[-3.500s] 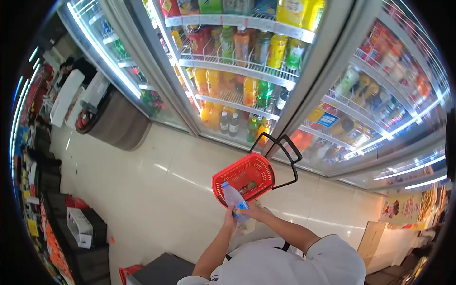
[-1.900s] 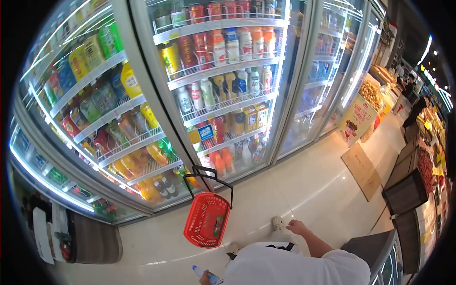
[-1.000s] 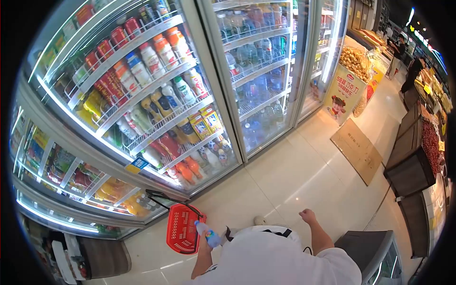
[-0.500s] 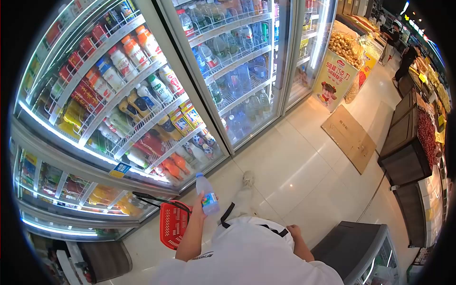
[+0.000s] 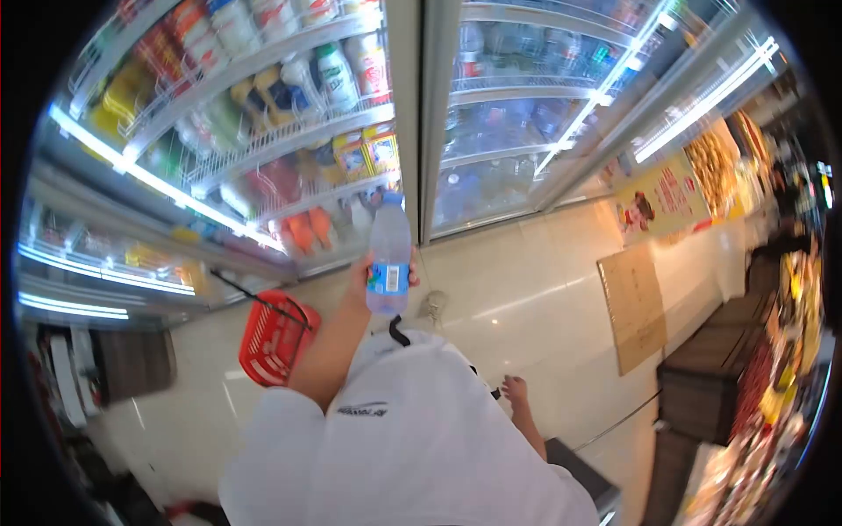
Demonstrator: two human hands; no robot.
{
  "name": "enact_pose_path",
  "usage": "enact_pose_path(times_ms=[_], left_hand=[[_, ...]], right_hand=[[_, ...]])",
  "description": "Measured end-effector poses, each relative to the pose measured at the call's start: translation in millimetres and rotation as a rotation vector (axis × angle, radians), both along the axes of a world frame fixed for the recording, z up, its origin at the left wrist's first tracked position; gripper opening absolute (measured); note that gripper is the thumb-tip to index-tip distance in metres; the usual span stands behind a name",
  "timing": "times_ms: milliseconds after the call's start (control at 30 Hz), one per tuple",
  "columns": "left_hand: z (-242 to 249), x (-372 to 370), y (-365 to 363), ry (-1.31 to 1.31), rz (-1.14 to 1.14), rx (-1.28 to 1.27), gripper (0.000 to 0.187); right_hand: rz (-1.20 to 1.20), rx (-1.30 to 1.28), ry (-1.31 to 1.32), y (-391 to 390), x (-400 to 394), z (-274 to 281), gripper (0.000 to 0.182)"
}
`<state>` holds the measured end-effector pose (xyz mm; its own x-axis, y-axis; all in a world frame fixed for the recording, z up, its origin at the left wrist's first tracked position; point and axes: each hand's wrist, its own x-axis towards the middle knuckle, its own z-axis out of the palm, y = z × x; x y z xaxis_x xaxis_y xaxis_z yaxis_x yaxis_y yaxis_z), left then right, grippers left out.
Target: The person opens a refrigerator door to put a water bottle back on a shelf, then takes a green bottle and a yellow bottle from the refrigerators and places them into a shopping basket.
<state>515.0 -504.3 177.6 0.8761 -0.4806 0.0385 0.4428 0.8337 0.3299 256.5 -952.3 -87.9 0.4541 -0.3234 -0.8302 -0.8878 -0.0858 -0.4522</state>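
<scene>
My left hand (image 5: 360, 273) is wrapped round a clear plastic bottle (image 5: 391, 232) with a blue cap and a blue label bearing a barcode. The bottle is raised in front of me, its cap pointing toward the fridge doors. A red plastic shopping basket (image 5: 265, 344) with black handles is beside my left forearm, which overlaps its right side. Down by my right hip, my right hand (image 5: 515, 388) hangs with its fingers loosely apart and nothing visible in them.
Lit glass-door fridges (image 5: 430, 123) full of bottles and cartons stand ahead and to the left. A flattened cardboard sheet (image 5: 633, 307) lies on the tiled floor. Dark produce stands (image 5: 715, 359) line the right, and a dark cabinet (image 5: 579, 473) is near my right arm.
My view has swung, so the fridges shift rightward in it. The bottle has come up closer to me, its label turned to face me. My right hand's fingers have loosened.
</scene>
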Motion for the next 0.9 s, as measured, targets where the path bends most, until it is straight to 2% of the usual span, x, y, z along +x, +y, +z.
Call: enact_pose_path(times_ms=[100,233,333,400,533,567,600,633,800,867,900], left_hand=[[8,21,-3,-0.049,-0.018,-0.167,0.084],[1,70,-8,-0.129,-0.092,-0.279,0.091],[4,83,-27,-0.066,-0.109,-0.292,0.1],[12,106,-41,-0.155,-0.138,-0.332,0.106],[11,129,-64,-0.101,-0.05,-0.287,0.105],[13,130,-71,-0.093,-0.036,-0.286,0.105],[18,133,-76,-0.04,0.026,-0.188,0.102],[22,135,-81,0.015,0.085,-0.089,0.099],[17,133,-111,-0.014,0.214,-0.077,0.088],[18,135,-118,-0.045,0.261,-0.072,0.083],[13,135,-121,0.007,0.316,-0.036,0.082]], right_hand=[[0.149,-0.029,-0.101,-12,90,22,0.035],[0.17,-0.145,-0.441,-18,198,39,0.029],[0.158,-0.133,-0.448,-24,215,73,0.028],[0.132,-0.095,-0.478,-26,230,78,0.028],[0.059,0.0,-0.18,-68,192,34,0.03],[0.029,0.059,-0.114,-81,177,23,0.04],[0.121,0.038,-0.09,-102,159,-3,0.041],[0.337,0.004,-0.152,-116,148,3,0.04],[0.49,-0.115,0.076,-180,162,30,0.036],[0.208,-0.021,-0.013,-200,193,38,0.034],[0.141,-0.014,0.042,-214,210,34,0.033]])
